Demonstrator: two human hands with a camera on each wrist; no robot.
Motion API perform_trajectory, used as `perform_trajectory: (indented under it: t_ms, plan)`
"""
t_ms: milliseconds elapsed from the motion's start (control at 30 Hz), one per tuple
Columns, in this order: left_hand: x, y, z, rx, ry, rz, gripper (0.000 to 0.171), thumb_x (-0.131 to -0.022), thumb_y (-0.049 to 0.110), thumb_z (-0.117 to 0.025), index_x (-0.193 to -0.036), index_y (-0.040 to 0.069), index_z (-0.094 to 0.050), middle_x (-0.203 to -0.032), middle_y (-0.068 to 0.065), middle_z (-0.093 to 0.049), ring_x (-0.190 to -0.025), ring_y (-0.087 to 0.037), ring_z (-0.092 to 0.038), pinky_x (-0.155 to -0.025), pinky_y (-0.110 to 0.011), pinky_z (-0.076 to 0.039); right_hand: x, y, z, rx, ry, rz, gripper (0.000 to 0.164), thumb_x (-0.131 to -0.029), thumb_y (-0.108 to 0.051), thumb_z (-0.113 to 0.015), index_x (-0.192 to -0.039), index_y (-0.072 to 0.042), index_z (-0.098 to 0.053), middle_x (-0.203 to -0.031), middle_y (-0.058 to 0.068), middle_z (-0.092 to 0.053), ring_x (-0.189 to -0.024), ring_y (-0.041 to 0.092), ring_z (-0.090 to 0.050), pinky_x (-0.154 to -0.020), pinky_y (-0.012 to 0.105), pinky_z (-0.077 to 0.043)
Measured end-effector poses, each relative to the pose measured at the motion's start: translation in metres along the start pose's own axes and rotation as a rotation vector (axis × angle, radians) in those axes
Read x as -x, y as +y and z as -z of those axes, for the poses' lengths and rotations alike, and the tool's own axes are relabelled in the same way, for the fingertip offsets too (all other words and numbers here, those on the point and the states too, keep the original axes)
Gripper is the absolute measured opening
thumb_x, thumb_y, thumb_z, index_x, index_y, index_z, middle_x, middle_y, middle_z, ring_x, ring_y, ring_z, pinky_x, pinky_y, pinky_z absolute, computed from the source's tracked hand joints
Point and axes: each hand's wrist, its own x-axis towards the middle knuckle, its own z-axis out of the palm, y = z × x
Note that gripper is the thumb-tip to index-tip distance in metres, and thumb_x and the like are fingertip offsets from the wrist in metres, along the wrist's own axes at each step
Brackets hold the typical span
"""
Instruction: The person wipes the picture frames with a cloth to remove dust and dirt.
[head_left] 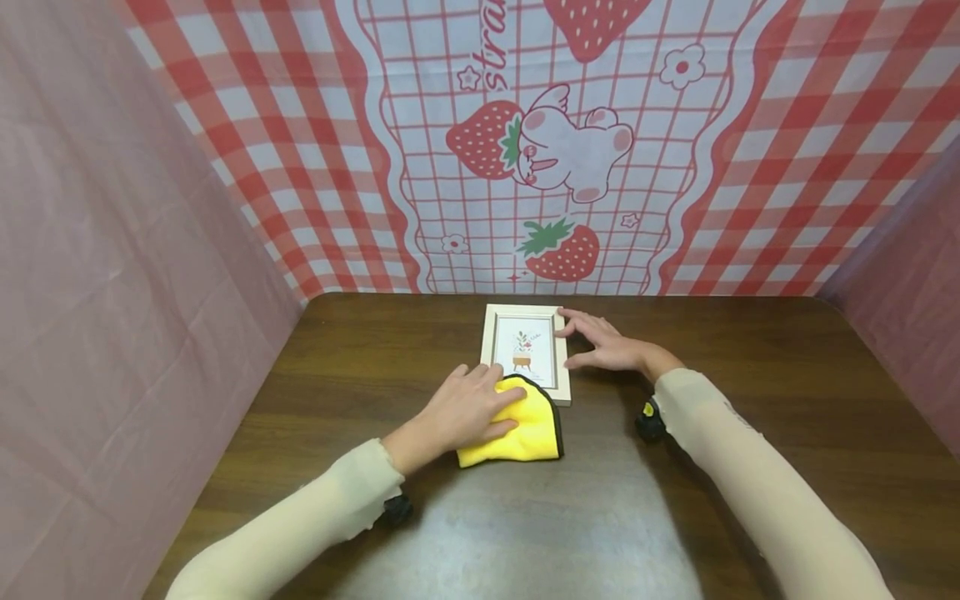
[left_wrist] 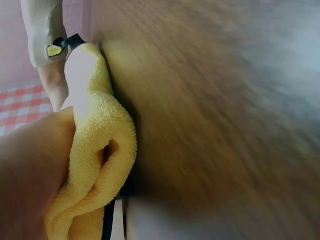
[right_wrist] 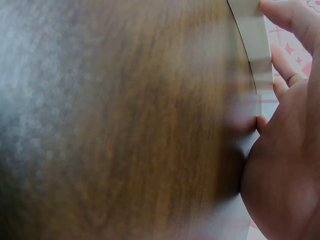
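- Left hand (head_left: 465, 408), 1: fingers and thumb clamped on the cloth.
- Right hand (head_left: 611, 346), 1: fingers apart, tips and thumb touching the frame's right edge.
- Cloth (head_left: 528, 429), 1: yellow, black-edged, folded, overlapping the frame's near left corner.
- Frame (head_left: 525, 337), 1: pale, plant print, lying face up near the table's far edge.
- Table (head_left: 360, 362), 1: brown, wood-grained.
- Sleeves (head_left: 727, 425), 2: cream.
- Backdrop (head_left: 450, 200), 1: red-and-white check, 3 strawberries in view.
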Motion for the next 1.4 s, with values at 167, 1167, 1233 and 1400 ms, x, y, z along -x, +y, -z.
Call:
perform_trajectory:
  t_ms: [167, 1167, 1233, 1400]
  plan:
    - [-0.011, 0.007, 0.001, -0.002, -0.027, -0.022, 0.047, -0.096, 0.061, -0.054, -0.136, 0.037, -0.057, -0.108, -0.002, -0.062, -0.091, -0.02, -0.062, -0.074, -0.037, -0.052, 0.0, -0.002, 0.0, -0.006, -0.005, 0.009, 0.045, -0.088, -0.036, -0.074, -0.128, -0.023, -0.056, -0.172, 0.006, -0.015, -0.16, 0.036, -0.007, -0.122, 0.071, 0.006]
    - [-0.013, 0.014, 0.006, 0.002, -0.073, 0.045, 0.048, -0.097, 0.063, -0.051, -0.135, 0.037, -0.058, -0.113, -0.003, -0.063, -0.092, -0.02, -0.064, -0.077, -0.038, -0.054, 0.0, -0.001, -0.001, -0.01, -0.002, 0.014, 0.045, -0.089, -0.037, -0.075, -0.127, -0.025, -0.056, -0.172, 0.004, -0.015, -0.16, 0.035, -0.006, -0.122, 0.071, 0.006]
    - [-0.009, 0.011, 0.005, 0.008, -0.069, 0.054, 0.048, -0.096, 0.063, -0.052, -0.135, 0.036, -0.058, -0.108, -0.002, -0.062, -0.091, -0.019, -0.063, -0.077, -0.038, -0.053, 0.0, -0.001, 0.0, -0.012, 0.0, 0.014, 0.044, -0.089, -0.037, -0.075, -0.127, -0.025, -0.056, -0.172, 0.004, -0.015, -0.16, 0.035, -0.006, -0.122, 0.071, 0.006]
    - [0.002, 0.002, 0.003, 0.025, -0.055, 0.078, 0.047, -0.096, 0.062, -0.053, -0.135, 0.036, -0.059, -0.107, -0.003, -0.062, -0.091, -0.02, -0.062, -0.075, -0.038, -0.052, 0.0, 0.001, 0.0, -0.007, -0.005, 0.002, 0.045, -0.088, -0.039, -0.075, -0.126, -0.025, -0.056, -0.172, 0.004, -0.014, -0.16, 0.035, -0.005, -0.122, 0.07, 0.006]
